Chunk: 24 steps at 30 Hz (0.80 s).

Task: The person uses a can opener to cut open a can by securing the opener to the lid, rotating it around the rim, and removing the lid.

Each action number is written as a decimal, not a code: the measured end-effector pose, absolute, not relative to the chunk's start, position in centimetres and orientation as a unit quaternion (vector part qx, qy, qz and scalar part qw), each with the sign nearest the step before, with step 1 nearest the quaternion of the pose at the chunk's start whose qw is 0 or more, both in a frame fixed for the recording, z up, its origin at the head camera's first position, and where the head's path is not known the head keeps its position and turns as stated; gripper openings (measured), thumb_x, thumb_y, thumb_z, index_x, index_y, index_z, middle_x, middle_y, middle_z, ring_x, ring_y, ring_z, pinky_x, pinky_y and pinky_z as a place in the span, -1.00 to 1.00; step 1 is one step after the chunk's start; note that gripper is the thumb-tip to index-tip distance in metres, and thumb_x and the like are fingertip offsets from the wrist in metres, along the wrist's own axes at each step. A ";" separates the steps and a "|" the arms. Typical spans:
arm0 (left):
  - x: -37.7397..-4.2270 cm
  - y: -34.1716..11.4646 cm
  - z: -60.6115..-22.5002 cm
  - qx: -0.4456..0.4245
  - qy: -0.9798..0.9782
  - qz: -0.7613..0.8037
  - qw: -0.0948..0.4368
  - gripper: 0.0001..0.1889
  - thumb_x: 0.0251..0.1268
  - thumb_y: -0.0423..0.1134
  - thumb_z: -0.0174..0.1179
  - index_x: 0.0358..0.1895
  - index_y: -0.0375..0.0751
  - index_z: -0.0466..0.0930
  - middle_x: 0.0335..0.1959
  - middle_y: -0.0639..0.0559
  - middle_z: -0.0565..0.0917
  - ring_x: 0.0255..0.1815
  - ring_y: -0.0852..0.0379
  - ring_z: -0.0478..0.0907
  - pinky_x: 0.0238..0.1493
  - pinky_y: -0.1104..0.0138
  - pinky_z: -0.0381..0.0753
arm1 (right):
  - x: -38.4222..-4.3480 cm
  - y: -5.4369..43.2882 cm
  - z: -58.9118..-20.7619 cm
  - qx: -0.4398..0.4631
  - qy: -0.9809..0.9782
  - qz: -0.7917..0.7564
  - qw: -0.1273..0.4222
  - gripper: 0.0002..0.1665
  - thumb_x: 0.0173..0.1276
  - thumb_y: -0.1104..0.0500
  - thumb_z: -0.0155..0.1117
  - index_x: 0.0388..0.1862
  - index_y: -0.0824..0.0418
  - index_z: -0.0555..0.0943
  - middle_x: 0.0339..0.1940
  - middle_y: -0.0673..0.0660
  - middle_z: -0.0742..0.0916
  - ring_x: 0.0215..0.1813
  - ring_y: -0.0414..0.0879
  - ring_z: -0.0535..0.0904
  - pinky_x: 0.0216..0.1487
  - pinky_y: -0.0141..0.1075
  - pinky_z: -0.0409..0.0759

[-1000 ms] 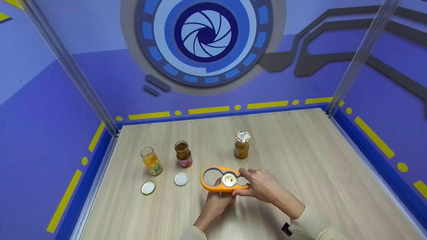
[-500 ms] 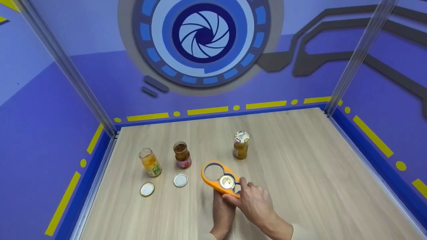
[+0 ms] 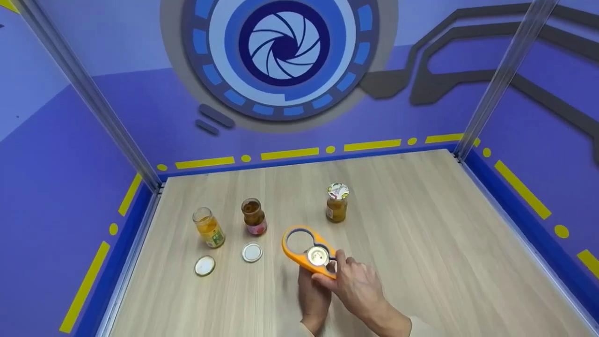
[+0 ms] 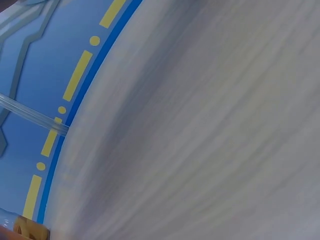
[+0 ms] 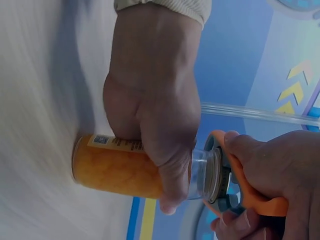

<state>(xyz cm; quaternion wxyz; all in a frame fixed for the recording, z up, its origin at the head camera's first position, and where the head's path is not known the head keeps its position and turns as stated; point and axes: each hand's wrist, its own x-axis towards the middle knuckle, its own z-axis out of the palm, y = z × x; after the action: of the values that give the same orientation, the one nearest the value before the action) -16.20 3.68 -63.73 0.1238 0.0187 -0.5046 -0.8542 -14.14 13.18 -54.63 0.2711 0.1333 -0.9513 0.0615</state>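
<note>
My left hand (image 3: 314, 295) grips a glass jar (image 5: 117, 167) from below. In the right wrist view the jar holds orange contents, and the left fingers and thumb wrap round its upper body. Over its gold lid (image 3: 318, 256) sits an orange jar opener (image 3: 293, 254) with dark inner rings, the lid inside the middle ring. My right hand (image 3: 358, 283) holds the opener's near right end, thumb and fingers curled round it. Most of the jar is hidden under opener and hands in the head view. The left wrist view shows mainly blurred tabletop.
To the left stand two lidless jars: one with yellow fruit (image 3: 209, 229), one with brown contents (image 3: 254, 217). Two loose lids, a left one (image 3: 205, 266) and a right one (image 3: 252, 252), lie before them. Behind the hands stands a jar with a patterned lid (image 3: 337, 203). Blue walls enclose the table (image 3: 421, 234).
The right hand has swung toward the body, turning the opener clockwise so its large ring points up and left. The left hand's wrist has turned too. The last half second shows almost no movement.
</note>
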 end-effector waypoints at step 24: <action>-19.2 -4.1 -61.8 -0.162 -0.748 -0.610 -0.204 -0.23 0.24 -0.05 0.49 0.47 -0.15 0.37 0.35 0.04 0.53 0.36 0.06 0.44 0.49 -0.01 0.26 | -19.8 19.4 -53.7 0.406 -0.894 0.115 0.152 -0.22 0.27 -0.56 0.19 -0.05 0.11 0.53 -0.57 -0.12 0.53 -0.65 -0.33 0.30 -0.64 -0.42 0.30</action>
<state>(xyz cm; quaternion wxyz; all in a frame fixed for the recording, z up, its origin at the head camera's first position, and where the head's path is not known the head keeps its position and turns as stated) -19.24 -4.11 -61.77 -0.2039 -0.1621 -0.7485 -0.6099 -19.78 19.40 -53.70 0.1523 0.4055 -0.8939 0.1150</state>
